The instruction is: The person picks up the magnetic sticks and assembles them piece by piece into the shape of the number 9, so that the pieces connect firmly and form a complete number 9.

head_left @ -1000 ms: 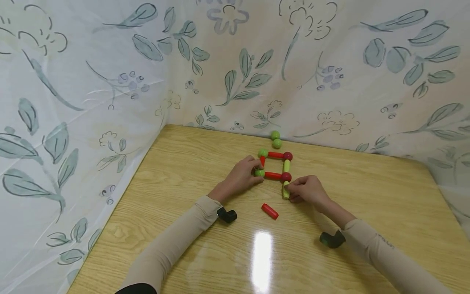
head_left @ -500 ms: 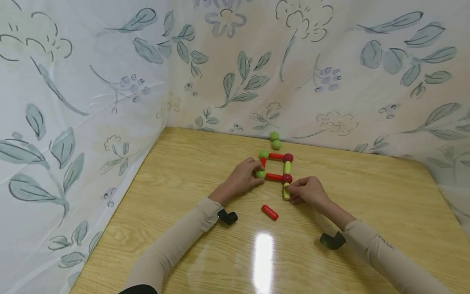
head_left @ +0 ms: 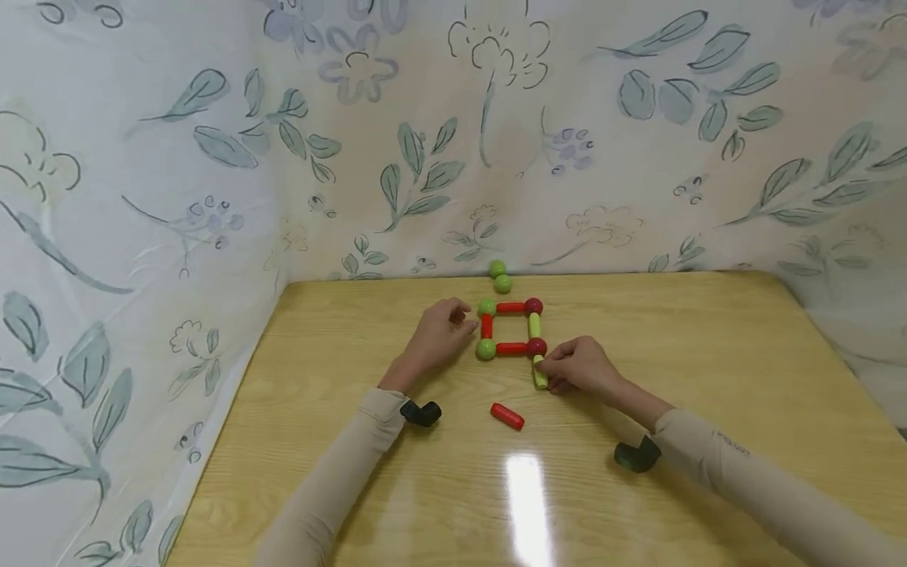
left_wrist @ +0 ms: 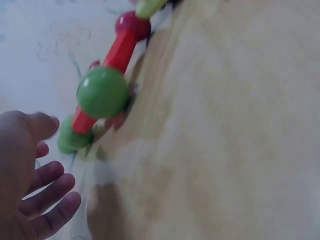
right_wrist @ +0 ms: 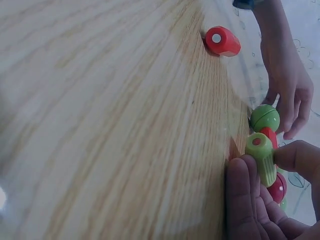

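A square of magnetic rods and balls lies on the table, with a green ball (head_left: 486, 349) at each left corner and a dark red ball (head_left: 536, 346) at each right one. Its right side is a yellow-green rod (head_left: 534, 325); the other sides are red rods (head_left: 511, 349). My right hand (head_left: 584, 367) pinches a second yellow-green rod (right_wrist: 261, 161) between thumb and fingers, its far end at the near dark red ball. Left of the square, my left hand (head_left: 438, 331) holds nothing, its fingers loosely bent and apart from the pieces in the left wrist view (left_wrist: 47, 200).
A loose red rod (head_left: 507, 416) lies on the wooden table (head_left: 340, 331) nearer to me, between my forearms. Behind the square, two green balls (head_left: 500, 276) sit together close to the flowered cloth (head_left: 397, 173) that hangs along the back and left.
My left hand has let go of the square's left side and moved a little left. My right hand keeps its pinch on the yellow-green rod. The head view has shifted slightly.
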Action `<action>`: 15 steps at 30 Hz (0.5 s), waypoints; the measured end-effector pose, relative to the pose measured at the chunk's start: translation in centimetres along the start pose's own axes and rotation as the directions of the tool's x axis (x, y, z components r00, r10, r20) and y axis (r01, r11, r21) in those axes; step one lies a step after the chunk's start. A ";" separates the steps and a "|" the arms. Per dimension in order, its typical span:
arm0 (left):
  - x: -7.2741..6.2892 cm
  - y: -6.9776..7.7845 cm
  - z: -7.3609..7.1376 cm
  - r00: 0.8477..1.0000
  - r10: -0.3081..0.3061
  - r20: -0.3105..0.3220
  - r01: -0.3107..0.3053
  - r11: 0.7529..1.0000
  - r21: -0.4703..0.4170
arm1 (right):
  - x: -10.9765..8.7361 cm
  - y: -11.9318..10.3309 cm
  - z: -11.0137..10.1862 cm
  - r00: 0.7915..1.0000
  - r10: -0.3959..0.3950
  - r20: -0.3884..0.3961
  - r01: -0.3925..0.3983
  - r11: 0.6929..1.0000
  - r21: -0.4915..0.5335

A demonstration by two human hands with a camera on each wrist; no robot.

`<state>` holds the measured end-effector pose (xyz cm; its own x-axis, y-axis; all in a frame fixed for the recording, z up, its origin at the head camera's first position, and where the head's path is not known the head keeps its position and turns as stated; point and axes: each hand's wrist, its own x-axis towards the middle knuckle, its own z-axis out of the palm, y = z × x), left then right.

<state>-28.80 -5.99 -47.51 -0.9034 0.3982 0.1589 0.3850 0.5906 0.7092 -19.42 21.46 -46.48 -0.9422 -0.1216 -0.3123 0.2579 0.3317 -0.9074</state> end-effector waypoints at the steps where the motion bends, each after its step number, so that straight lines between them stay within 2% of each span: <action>1: 0.3 -0.2 -0.2 1.000 -0.008 0.003 0.008 1.000 0.011 | 0.1 0.0 0.0 1.000 -0.002 0.006 0.002 1.000 -0.008; 4: 1.8 -0.4 -0.7 1.000 -0.012 0.022 0.011 0.999 0.044 | 0.2 0.1 0.1 1.000 -0.002 0.013 0.002 1.000 -0.024; 9: 5.6 -0.1 -1.3 1.000 0.004 0.012 -0.005 0.998 0.056 | 0.1 0.3 0.0 1.000 0.005 -0.002 -0.005 0.999 -0.039; 12: 7.7 0.4 -0.9 1.000 -0.002 0.002 0.002 0.998 0.066 | 0.0 0.4 -0.1 1.000 -0.006 -0.003 0.006 0.999 -0.040; 15: 9.2 1.0 -0.1 1.000 -0.012 0.019 0.010 0.996 0.090 | 0.0 0.6 -0.1 1.000 -0.010 -0.018 0.010 1.000 -0.028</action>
<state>-36.75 -1.79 -45.23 -0.9044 0.4039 0.1375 0.3910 0.6558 0.6458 -19.26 21.74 -46.95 -0.9485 -0.1076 -0.2979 0.2430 0.3562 -0.9023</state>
